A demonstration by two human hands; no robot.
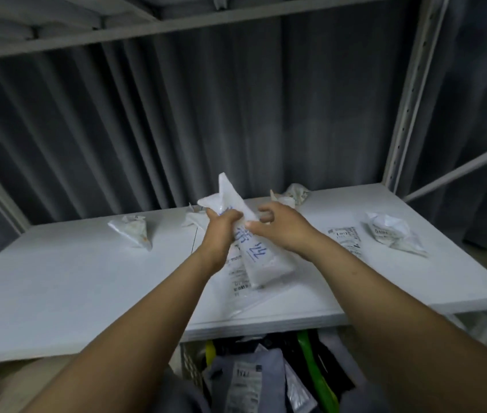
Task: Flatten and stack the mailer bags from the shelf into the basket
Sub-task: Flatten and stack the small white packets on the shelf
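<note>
White mailer bag [261, 260] runs near-to-far; our left hand [221, 226] grips its far end, right hand [281, 228] pinches just beside.

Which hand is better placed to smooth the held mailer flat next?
Right, probably. The left hand grips the white mailer near its top, anchoring it; the right hand has its thumb against the edge, seemingly free to slide down.

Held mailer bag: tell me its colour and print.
White bag, blue printed characters; head view shows it.
</note>
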